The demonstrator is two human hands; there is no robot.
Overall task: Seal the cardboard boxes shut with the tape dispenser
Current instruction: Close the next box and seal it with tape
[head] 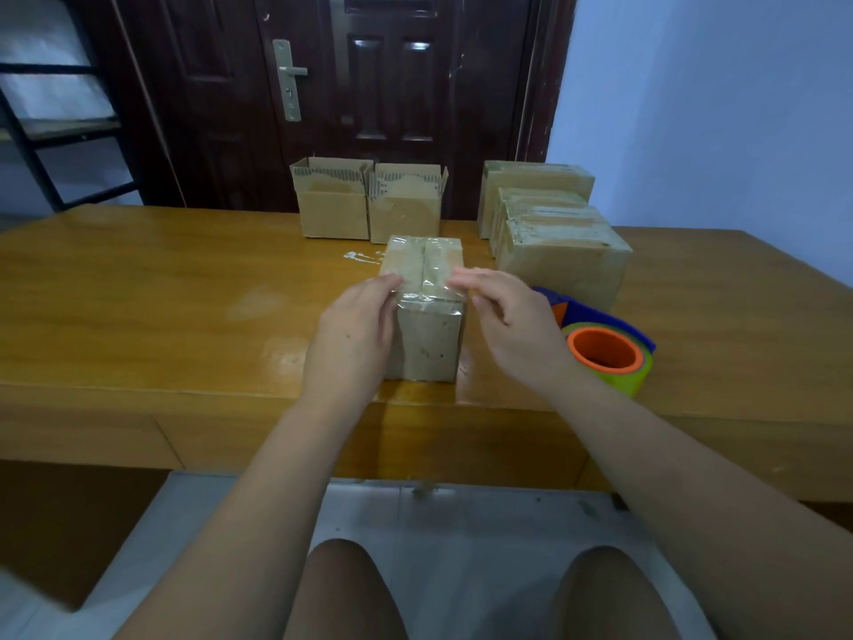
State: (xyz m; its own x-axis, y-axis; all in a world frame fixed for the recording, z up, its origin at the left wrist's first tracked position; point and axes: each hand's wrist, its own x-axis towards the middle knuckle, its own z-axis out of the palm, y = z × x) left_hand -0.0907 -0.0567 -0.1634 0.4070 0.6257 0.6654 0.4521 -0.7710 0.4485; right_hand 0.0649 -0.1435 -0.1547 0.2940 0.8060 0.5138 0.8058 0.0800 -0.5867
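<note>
Centre frame, we've got the taped box on the desk, our left hand and right hand pressing the tape over its near top edge, fingers stretched out, gripping nothing. The tape dispenser lies lower right. Next, probably, we fetch one of the open boxes from upper centre and fold its flaps

The table is varnished wood, glossy enough to carry pale reflections. The nearest box is matt brown cardboard, its top covered in clear tape, shiny and wrinkled. At its 3 o'clock, the tape dispenser is smooth, glossy plastic. The open boxes at 11 o'clock show raw corrugated edges. The dark door has a lacquered sheen, its handle dull metal.
</note>
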